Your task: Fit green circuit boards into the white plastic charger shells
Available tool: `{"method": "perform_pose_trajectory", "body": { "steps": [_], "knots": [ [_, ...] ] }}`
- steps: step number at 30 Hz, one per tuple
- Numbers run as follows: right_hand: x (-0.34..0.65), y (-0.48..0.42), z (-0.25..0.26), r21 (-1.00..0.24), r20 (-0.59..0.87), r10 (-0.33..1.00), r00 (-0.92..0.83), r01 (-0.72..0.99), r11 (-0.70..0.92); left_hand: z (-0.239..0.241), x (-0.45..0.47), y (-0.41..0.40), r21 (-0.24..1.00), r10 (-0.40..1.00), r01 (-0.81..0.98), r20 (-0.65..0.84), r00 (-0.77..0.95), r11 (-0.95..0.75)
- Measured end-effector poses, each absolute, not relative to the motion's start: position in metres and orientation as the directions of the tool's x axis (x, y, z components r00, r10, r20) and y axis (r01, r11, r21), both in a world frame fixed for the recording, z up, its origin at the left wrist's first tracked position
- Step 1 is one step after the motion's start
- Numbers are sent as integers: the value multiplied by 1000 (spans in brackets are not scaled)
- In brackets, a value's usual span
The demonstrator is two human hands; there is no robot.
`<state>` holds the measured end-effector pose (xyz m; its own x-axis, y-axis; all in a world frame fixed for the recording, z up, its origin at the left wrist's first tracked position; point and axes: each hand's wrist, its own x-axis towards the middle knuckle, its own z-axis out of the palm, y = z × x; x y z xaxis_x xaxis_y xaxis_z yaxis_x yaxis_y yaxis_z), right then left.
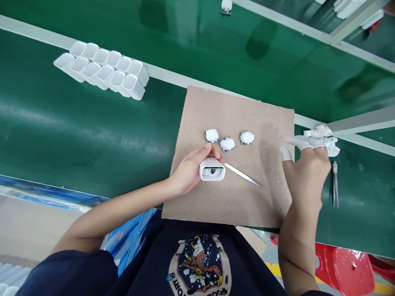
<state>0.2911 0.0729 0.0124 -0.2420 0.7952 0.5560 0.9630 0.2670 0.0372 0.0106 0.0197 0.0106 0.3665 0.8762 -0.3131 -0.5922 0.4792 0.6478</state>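
Cardboard [222, 205] below, white housing [212, 176] in left hand [192, 168]

- Green workbench [123, 135]
- Cardboard sheet [228, 199], flat on it
- 12 white plastic housings [104, 73], 2 rows, left of cardboard
- Tweezers [335, 183], right of cardboard
- Crumpled white wad [333, 148], back edge

Assembly workshop: green bench [138, 135] under my left hand [191, 167], circuit boards [227, 144] just beyond, white housings [105, 73] ranked leftward.
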Motion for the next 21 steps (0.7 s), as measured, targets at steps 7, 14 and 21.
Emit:
{"method": "perform_pose_trajectory", "body": {
  "steps": [7,14,21],
  "knots": [
    [257,53,22,-159,617,710,-340,829,536,11,13,19,737,916,-553,-239,323,388],
    [220,22,25,-340,504,575,-644,464,818,0,17,13,827,935,-462,-196,296,320],
    [213,50,28,-464,441,583,-682,383,799,-16,26,4,873,910,-359,-193,367,330]
  ]
}}
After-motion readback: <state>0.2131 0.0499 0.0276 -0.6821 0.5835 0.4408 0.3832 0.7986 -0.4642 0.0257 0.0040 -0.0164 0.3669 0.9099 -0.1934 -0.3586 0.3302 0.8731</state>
